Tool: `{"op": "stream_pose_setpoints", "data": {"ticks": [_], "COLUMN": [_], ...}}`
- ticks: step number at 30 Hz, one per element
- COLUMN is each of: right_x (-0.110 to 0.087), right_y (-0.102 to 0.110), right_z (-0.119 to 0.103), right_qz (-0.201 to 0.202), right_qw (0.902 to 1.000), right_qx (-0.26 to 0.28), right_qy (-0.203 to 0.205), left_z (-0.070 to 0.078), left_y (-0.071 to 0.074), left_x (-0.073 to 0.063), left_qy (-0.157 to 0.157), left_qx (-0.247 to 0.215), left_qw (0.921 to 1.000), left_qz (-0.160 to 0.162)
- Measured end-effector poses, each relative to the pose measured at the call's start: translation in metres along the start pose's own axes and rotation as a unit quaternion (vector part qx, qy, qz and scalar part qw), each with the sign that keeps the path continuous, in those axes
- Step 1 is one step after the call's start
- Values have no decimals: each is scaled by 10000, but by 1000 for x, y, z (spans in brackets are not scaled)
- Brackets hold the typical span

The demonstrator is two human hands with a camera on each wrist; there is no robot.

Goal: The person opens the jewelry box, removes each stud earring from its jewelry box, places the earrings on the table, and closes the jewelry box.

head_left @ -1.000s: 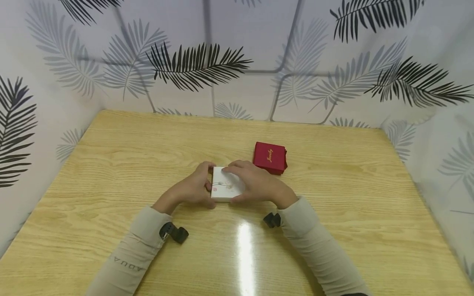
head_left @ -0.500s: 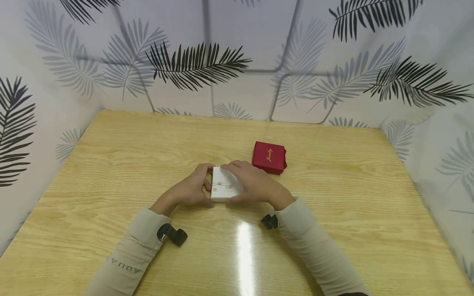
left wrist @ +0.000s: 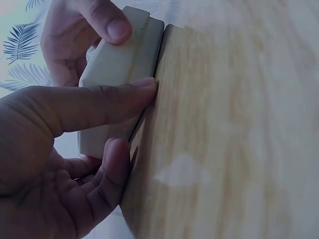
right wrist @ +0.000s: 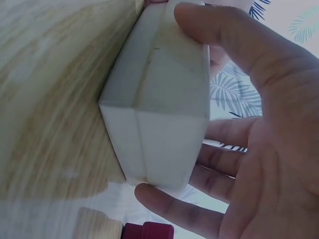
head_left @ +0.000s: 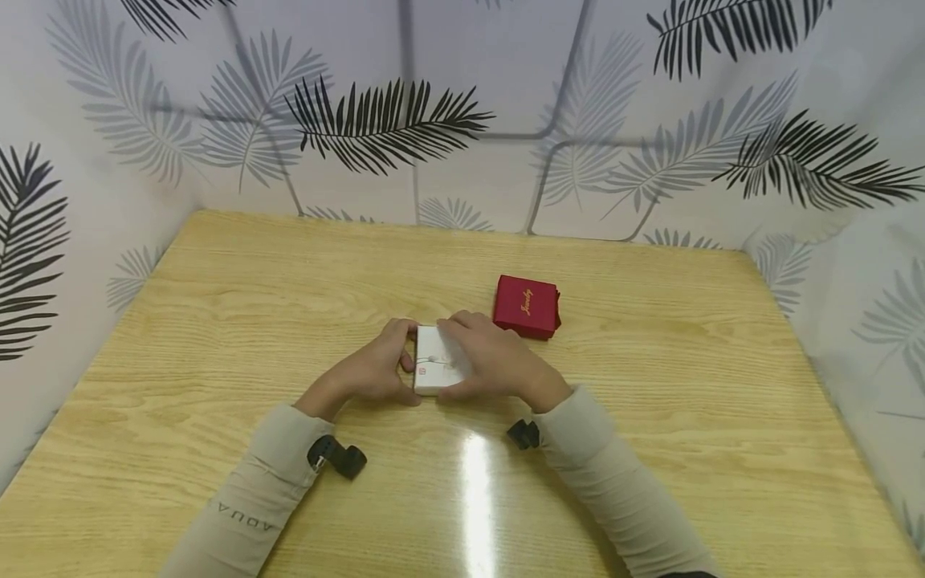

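Note:
A small white lidded box (head_left: pixel 433 367) with a faint floral print and a red stamp mark lies on the wooden table (head_left: pixel 289 273). My left hand (head_left: pixel 374 368) grips its left end, the thumb lying along the near side low down by the table in the left wrist view. From the right, my right hand (head_left: pixel 499 361) spans the box and partly covers its top. In the right wrist view, the right thumb (right wrist: pixel 214 22) presses the near side of the lid, with a finger at the far side. A thin seam runs between lid and base (right wrist: pixel 122 99).
A dark red box (head_left: pixel 526 307) with gold lettering stands just behind my right hand. Wristbands with black camera mounts (head_left: pixel 347 460) sit on both wrists, close above the table. A leaf-patterned curtain (head_left: pixel 448 104) hangs behind and beside the table.
My right hand has shifted very slightly left over the white box and covers a little more of its top. The left hand and the red box have hardly moved.

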State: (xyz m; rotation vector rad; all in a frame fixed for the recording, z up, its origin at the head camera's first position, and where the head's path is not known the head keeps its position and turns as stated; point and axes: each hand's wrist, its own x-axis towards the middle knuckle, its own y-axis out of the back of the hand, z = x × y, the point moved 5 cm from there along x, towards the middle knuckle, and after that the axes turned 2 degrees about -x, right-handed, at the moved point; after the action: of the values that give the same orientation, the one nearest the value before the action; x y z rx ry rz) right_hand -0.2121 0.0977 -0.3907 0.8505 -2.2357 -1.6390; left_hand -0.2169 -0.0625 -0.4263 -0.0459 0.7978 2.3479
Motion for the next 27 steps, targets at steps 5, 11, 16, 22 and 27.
{"op": "stream_pose_setpoints", "data": {"ticks": [5, 11, 16, 22, 27], "right_x": [0, 0, -1, -1, -1], "right_y": [1, 1, 2, 1, 3], "right_z": [0, 0, -1, -1, -1], "right_qz": [54, 100, 115, 14, -1], "right_qw": [9998, 9997, 9997, 9999, 9999], "right_qx": [-196, -203, -101, 8, 59], "right_qy": [-25, 71, 168, 106, 115], "left_z": [1, 2, 3, 4, 5], "left_y": [-1, -1, -2, -2, -2], "left_x": [0, 0, -2, -3, -3], "left_qy": [-94, -106, -76, -69, -50], "left_qx": [205, 310, 346, 324, 294], "left_qw": [9997, 9995, 9994, 9995, 9995], "left_qz": [-7, -5, -18, -17, -48]}}
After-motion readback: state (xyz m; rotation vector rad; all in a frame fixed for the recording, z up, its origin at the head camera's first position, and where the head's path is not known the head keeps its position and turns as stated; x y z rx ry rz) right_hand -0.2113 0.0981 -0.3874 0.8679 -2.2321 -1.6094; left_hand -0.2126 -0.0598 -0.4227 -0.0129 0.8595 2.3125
